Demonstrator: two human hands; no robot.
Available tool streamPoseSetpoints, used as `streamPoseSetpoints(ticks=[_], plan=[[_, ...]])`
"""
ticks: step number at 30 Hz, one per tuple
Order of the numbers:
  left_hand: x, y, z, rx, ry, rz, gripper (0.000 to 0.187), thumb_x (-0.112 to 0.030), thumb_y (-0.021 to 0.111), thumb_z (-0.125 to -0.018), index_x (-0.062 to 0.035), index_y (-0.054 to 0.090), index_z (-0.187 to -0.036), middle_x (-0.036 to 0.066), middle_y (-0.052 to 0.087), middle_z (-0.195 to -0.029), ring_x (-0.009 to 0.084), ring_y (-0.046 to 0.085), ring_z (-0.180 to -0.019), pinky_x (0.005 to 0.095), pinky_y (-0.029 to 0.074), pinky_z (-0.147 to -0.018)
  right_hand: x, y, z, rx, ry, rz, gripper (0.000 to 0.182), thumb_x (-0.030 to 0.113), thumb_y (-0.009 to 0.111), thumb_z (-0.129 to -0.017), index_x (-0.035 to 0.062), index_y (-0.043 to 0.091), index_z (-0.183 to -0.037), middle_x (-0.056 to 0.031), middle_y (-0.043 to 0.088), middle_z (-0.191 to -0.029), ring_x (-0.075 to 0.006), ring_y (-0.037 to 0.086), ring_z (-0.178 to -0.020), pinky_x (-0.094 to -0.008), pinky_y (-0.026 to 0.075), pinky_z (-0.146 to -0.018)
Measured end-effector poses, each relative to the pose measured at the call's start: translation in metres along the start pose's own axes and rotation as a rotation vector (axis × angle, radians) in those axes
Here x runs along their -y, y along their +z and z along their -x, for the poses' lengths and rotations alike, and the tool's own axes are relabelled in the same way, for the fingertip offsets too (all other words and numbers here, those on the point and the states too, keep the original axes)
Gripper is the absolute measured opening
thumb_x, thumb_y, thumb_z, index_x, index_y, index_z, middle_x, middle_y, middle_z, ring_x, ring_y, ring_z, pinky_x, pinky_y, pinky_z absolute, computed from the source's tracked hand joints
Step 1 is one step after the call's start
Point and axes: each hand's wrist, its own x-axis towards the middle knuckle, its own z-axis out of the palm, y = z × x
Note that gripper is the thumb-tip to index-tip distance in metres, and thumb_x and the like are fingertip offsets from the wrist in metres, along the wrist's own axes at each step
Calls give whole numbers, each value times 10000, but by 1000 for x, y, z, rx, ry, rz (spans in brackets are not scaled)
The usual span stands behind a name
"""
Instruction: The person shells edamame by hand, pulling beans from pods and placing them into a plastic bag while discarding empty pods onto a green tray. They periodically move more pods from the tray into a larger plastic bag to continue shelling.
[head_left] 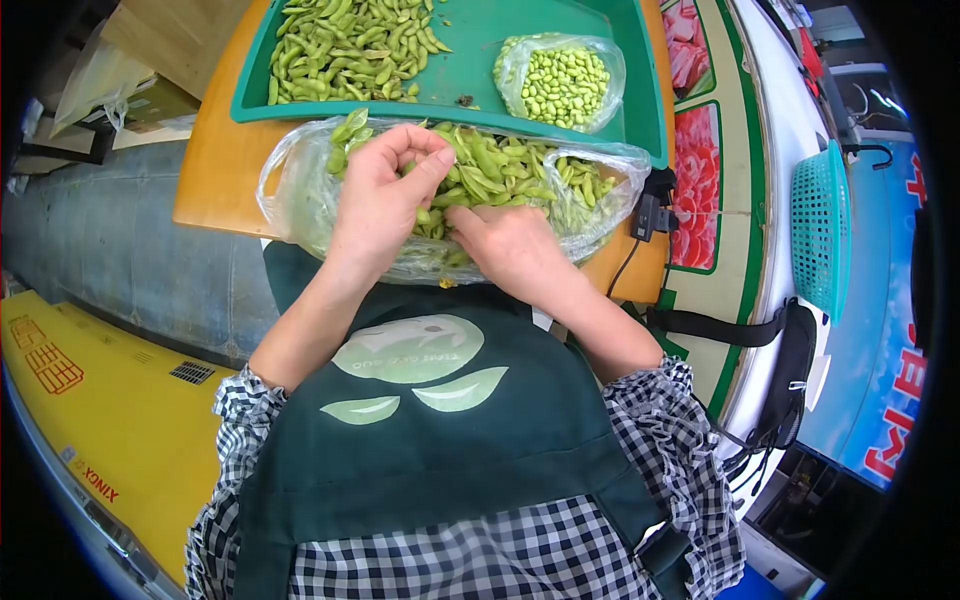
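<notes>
A clear plastic bag [300, 185] full of green soybean pods [500, 160] lies in front of me at the table's near edge. Over its left part, my left hand [385, 195] is raised with thumb and fingers curled together. Whatever is in that pinch, if anything, is hidden. My right hand [510, 245] reaches down into the pods, its fingers bent and pressed together. The pods and the hand itself cover those fingertips. Beyond the bag, a green tray [455, 65] bears a pile of pods [345, 50] and a small clear bag of shelled soybeans [565, 85].
An orange-brown wooden table [215, 180] carries the tray and bag. Right of it are a black cable adapter [652, 218] and a counter with food pictures [697, 185]. A turquoise basket [822, 230] hangs farther right. A yellow box-like surface [110, 420] stands at lower left.
</notes>
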Motion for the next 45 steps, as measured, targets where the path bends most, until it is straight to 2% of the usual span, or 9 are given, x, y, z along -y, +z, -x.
streamPoseSetpoints(ticks=[11,15,17,19,21,26,33,38,45], plan=[[-15,-15,3,97,-366,646,275,-222,476,-949,33,574,-978,52,552,-726,94,473,-523,202,286,-374,-9,-2,-2,18,108,-142,127,137,644,-803,30,589,-842,-133,624,-662,-239,638,-598,-359,477,-523],[-21,-10,1,78,-397,744,343,-263,433,-967,46,569,-1026,73,555,-795,123,512,-624,199,321,-405,-21,-36,1,31,469,-864,86,117,603,-838,32,595,-830,-36,567,-614,-108,517,-512,-228,402,-440],[-18,-9,1,105,-380,781,352,-257,434,-969,63,550,-1057,84,549,-847,124,499,-675,189,321,-404,-47,-55,2,-99,636,-1687,81,108,579,-838,49,588,-893,-11,564,-672,-79,486,-526,-186,335,-398],[-14,-9,1,129,-364,814,365,-251,435,-971,81,530,-1088,95,542,-898,124,485,-727,178,322,-403,-66,-62,-8,-486,689,-1670,127,94,541,-834,41,563,-948,-44,554,-731,-78,453,-528,-167,272,-373],[-12,-8,3,180,-388,752,329,-234,459,-969,68,534,-1079,76,525,-875,104,467,-693,171,296,-397,-107,-69,-16,-514,494,-1760,139,88,511,-835,14,542,-947,-75,565,-809,-91,478,-562,-180,269,-369],[-15,-1,11,201,-381,624,259,-220,498,-959,24,551,-1027,47,502,-829,66,425,-595,161,266,-394,-140,-70,-59,-836,724,-1467,183,66,530,-850,-76,580,-955,-111,562,-815,-180,535,-705,-242,417,-568],[-12,-8,13,247,-377,583,245,-248,487,-963,-12,549,-941,17,469,-720,65,389,-472,188,246,-372,-178,-56,-78,-897,602,-1137,344,247,501,-930,-69,588,-1032,-157,641,-1005,-201,562,-929,-364,382,-908],[-14,-3,11,232,-361,605,239,-242,462,-969,-18,547,-954,30,484,-744,84,422,-536,193,256,-392,-171,-55,-82,-906,573,-1000,638,482,301,-992,-89,491,-1206,-190,612,-1170,-213,458,-1209,-404,144,-1110],[-18,3,12,192,-326,523,235,-256,493,-969,-27,537,-990,37,512,-812,77,431,-578,180,255,-417,-183,-49,-83,-925,583,-1001,481,294,311,-1022,-98,410,-1283,-216,520,-1289,-268,381,-1308,-401,193,-1127]])
